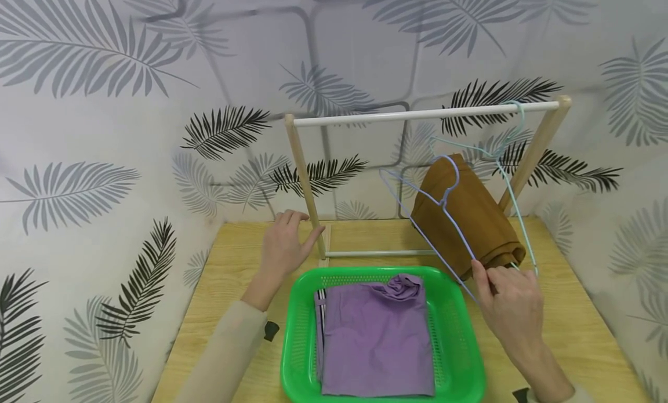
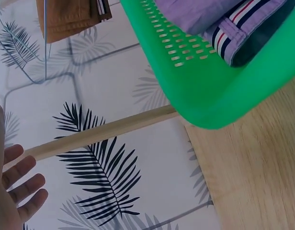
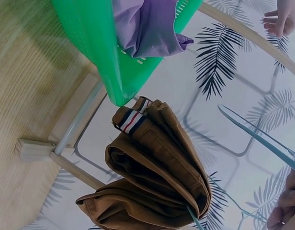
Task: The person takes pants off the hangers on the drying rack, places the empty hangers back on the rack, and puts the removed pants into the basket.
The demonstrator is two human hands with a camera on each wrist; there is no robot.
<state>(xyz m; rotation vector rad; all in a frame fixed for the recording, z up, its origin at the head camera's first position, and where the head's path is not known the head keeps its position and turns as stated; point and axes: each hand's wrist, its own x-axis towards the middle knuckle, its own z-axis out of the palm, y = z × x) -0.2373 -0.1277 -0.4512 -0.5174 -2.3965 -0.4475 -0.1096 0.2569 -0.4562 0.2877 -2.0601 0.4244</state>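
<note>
My right hand (image 1: pixel 514 307) grips a violet-blue clothes hanger (image 1: pixel 461 236) by one corner, its hook pointing up and away. Behind it, folded brown trousers (image 1: pixel 469 209) with a striped trim hang over a mint-green hanger (image 1: pixel 514 197), hooked on the rack's top rail (image 1: pixel 417 114). My left hand (image 1: pixel 284 249) is beside the rack's left wooden post (image 1: pixel 302 171), fingers loosely spread and holding nothing; whether it touches the post I cannot tell. In the green basket (image 1: pixel 383 271) lies a folded purple garment (image 1: pixel 378 339), its striped trim visible in the left wrist view.
The basket stands on a wooden table (image 1: pixel 224 310), in front of the rack. A low white crossbar (image 1: pixel 381 253) joins the rack's feet just behind the basket. Leaf-patterned wall covering (image 1: pixel 104 217) closes off the back and both sides.
</note>
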